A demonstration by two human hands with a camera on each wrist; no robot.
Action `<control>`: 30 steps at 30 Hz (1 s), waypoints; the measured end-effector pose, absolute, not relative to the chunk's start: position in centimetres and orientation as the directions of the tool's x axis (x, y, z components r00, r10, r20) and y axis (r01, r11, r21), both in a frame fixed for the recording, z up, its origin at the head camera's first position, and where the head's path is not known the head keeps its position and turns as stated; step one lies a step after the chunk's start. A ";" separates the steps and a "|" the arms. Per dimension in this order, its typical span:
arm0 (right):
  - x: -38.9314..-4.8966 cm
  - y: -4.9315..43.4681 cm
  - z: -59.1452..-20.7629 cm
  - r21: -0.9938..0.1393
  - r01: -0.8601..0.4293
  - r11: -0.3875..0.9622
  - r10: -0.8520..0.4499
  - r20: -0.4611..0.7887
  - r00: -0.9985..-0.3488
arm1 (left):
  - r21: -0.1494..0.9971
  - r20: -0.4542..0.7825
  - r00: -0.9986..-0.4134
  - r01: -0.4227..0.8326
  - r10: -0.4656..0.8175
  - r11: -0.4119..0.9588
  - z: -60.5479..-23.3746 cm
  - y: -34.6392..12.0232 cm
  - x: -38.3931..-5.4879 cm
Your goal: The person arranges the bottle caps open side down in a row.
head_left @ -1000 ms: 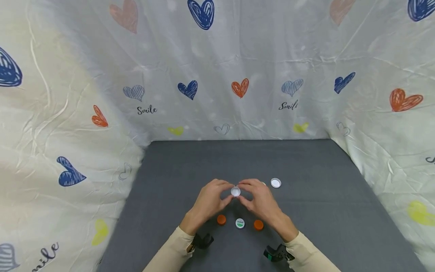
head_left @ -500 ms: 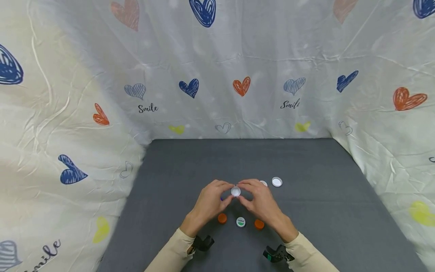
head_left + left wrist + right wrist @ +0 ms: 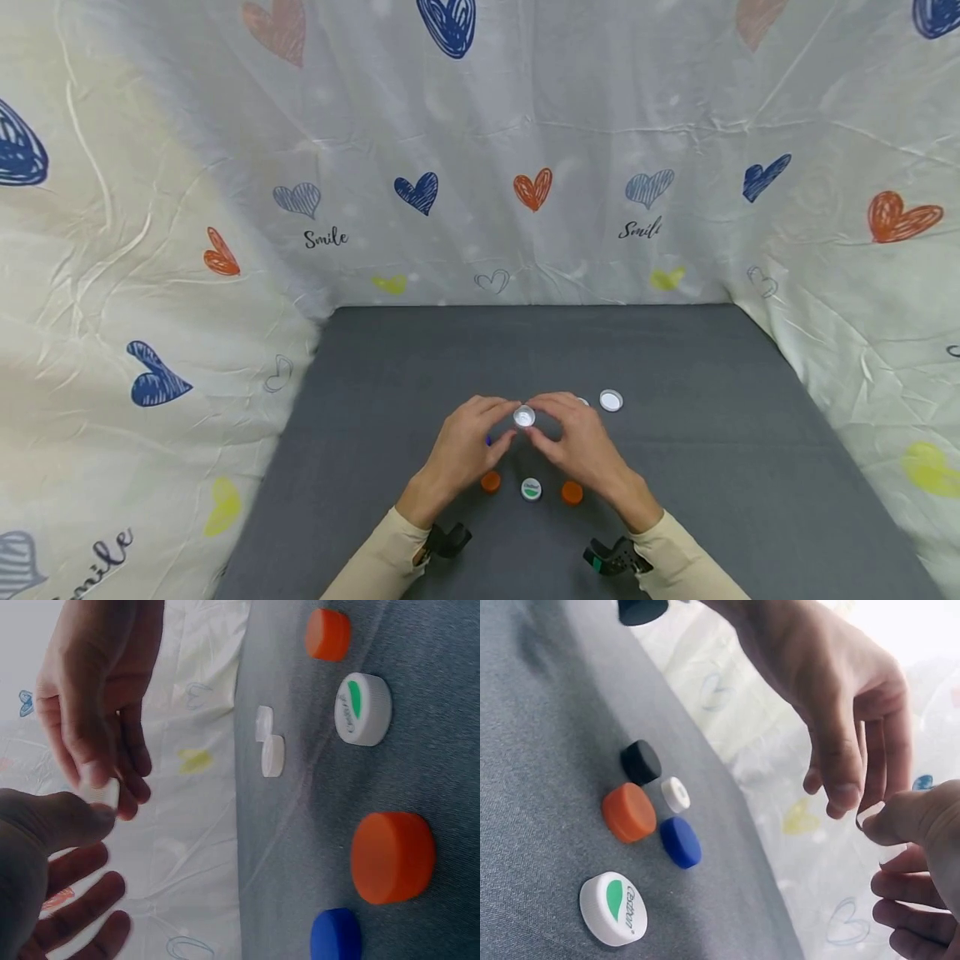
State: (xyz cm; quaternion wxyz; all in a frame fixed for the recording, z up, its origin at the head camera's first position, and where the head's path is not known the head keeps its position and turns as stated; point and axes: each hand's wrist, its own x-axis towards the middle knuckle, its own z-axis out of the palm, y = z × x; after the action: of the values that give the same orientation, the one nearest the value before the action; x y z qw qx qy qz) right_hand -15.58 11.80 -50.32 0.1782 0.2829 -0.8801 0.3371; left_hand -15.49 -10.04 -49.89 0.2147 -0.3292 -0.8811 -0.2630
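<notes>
Pale cap (image 3: 524,417): one piece, ribbed at the side, is being held off the counter (image 3: 675,358), at lower centre of the head view; its hollow face is pointing toward the head camera.
Left hand (image 3: 459,443): thumb and index finger are pinching the cap's left edge.
Right hand (image 3: 585,442): thumb and index finger are pinching the opposite edge; so small a piece is probably leaving room for fingertips only, and the two-sided hold is presumably keeping it steady.
Front row: lettered white cap (image 3: 531,489), printed face up, is lying between the left orange cap (image 3: 491,482) and the right orange cap (image 3: 572,492), at lower centre; the spacing is apparently keeping each separate.
Upper pair: open white cap (image 3: 611,401), hollow upward, is resting right of the hands; the half-hidden white cap (image 3: 582,402) is lying beside it, behind the right hand.
Left cluster, right wrist view: black cap (image 3: 641,763), small white cap (image 3: 676,794) and blue cap (image 3: 680,842) are lying near the left orange cap.
</notes>
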 end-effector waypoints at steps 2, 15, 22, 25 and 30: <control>-15.5 11.9 -50.2 -0.508 -0.606 0.612 -0.376 0.488 -0.788 | 0.307 0.581 -0.667 0.710 0.466 0.633 -50.1 -10.0 -15.5; -15.2 12.1 -49.8 -0.582 -0.590 0.560 -0.392 0.441 -0.807 | 0.359 0.671 -0.619 0.753 0.409 0.551 -50.3 -10.0 -15.8; -15.3 12.6 -49.7 -0.568 -0.595 0.568 -0.358 0.481 -0.801 | 0.584 0.563 -0.755 0.651 0.336 0.484 -50.7 -10.0 -15.8; -15.3 12.7 -49.7 -0.539 -0.627 0.563 -0.372 0.512 -0.774 | 0.726 0.471 -0.834 0.552 0.288 0.410 -50.9 -10.0 -15.8; -15.2 12.7 -49.8 -0.499 -0.676 0.542 -0.412 0.543 -0.731 | 0.824 0.333 -0.906 0.414 0.260 0.387 -50.8 -10.1 -15.7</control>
State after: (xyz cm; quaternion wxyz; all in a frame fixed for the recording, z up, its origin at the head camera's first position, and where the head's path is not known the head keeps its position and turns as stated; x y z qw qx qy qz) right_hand -15.23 12.68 -49.80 0.1841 0.3168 -0.8587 0.3584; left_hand -15.67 -10.08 -50.76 0.0745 -0.2031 -0.8295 -0.5150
